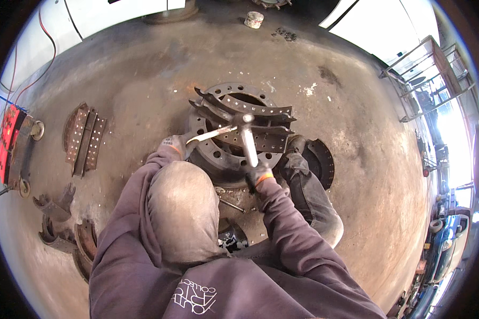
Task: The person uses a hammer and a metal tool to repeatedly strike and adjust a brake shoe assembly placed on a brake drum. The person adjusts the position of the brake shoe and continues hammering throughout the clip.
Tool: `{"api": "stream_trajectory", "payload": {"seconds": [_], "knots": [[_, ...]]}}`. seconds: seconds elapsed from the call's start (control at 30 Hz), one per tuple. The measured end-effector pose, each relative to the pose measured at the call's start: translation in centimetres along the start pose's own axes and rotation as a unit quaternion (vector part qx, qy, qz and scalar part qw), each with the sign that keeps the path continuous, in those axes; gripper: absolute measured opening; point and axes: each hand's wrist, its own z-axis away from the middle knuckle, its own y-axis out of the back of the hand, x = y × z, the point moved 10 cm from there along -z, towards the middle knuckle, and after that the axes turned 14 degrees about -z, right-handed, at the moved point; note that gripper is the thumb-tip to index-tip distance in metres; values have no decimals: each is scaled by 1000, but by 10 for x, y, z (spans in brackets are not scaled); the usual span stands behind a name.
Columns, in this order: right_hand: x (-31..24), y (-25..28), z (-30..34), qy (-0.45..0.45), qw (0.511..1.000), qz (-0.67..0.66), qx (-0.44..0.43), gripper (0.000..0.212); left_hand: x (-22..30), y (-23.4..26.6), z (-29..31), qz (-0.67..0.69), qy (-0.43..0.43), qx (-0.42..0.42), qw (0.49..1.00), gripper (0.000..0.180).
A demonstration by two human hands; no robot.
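My right hand (pixel 257 176), in a dark glove with an orange cuff, is closed around the handle of a hammer (pixel 249 146). The hammer's head is over the middle of a brake shoe (pixel 258 109), a dark curved metal part with rows of rivet holes. In my left hand (pixel 178 145), in a grey glove, is a long pale-handled tool (pixel 213 134). Its far end reaches the hammer head, which hides the tip; contact there I cannot tell. The shoe rests on a large round brake drum (pixel 216 155) with bolt holes around its face, between my legs.
More brake shoes (pixel 82 139) lie at the left, with curved pieces (pixel 85 242) nearer me. Another curved lining (pixel 322 162) lies beside my right foot. A metal rod (pixel 232 205) and small bits are below the drum. A red cart (pixel 10 141) and metal rack (pixel 431 80) stand at the sides.
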Motion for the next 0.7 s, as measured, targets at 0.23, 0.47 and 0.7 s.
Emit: {"api": "stream_trajectory", "payload": {"seconds": [0.23,0.47,0.7], "knots": [[-29,14,88,-115,959,-252,-55,40,-26,-18,3,24,24,16,999,34],[-25,19,119,-139,908,-393,-46,22,-7,-1,6,-11,42,3,999,35],[-4,10,106,-110,931,-344,-53,21,-20,-12,1,-5,47,13,999,35]]}}
